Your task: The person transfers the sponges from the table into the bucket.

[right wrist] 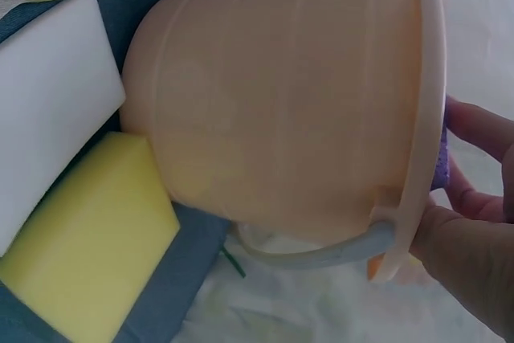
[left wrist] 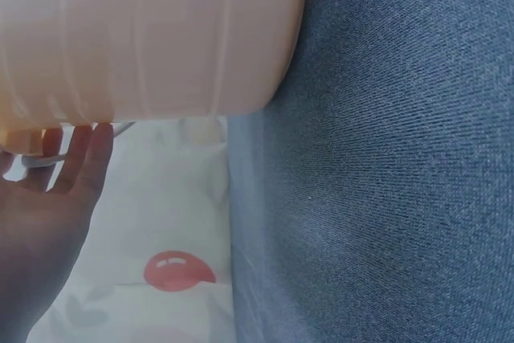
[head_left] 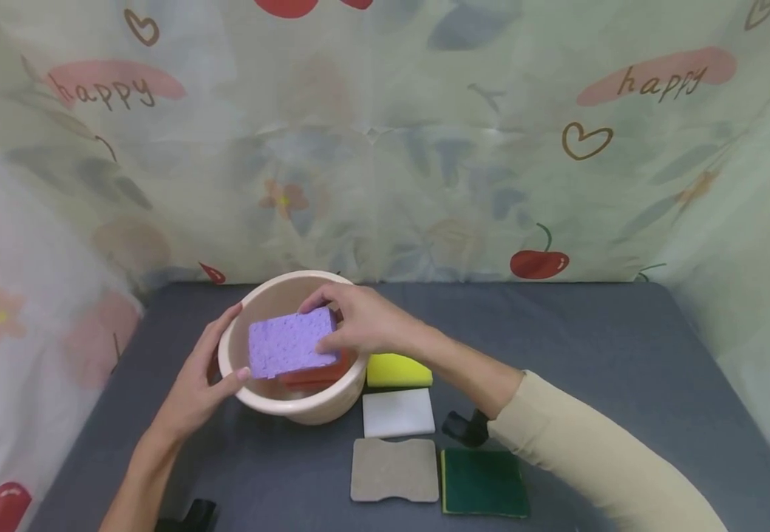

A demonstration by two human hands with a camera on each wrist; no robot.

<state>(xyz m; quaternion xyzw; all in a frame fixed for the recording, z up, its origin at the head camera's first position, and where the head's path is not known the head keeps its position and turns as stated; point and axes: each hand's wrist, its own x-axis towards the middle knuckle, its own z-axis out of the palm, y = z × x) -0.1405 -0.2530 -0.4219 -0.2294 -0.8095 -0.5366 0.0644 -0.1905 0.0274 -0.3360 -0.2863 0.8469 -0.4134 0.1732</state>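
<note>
- Right hand (head_left: 365, 319), half closed, pinches the purple sponge (head_left: 287, 343) by its right end.
- The purple sponge is at the bucket's (head_left: 321, 408) mouth; likely light, squashy, best held by its edges.
- Left hand (head_left: 195, 380), thumb and fingers apart, holds the bucket's side.

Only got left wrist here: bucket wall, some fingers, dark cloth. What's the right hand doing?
Observer: The right hand grips a purple sponge at the mouth of the bucket.
Operator: Anything else inside?
Observer: Yes, something orange-red shows below that sponge; can't tell what it is.
Operator: And beside the bucket?
Observer: A yellow sponge lies just to its right in the head view.
</note>
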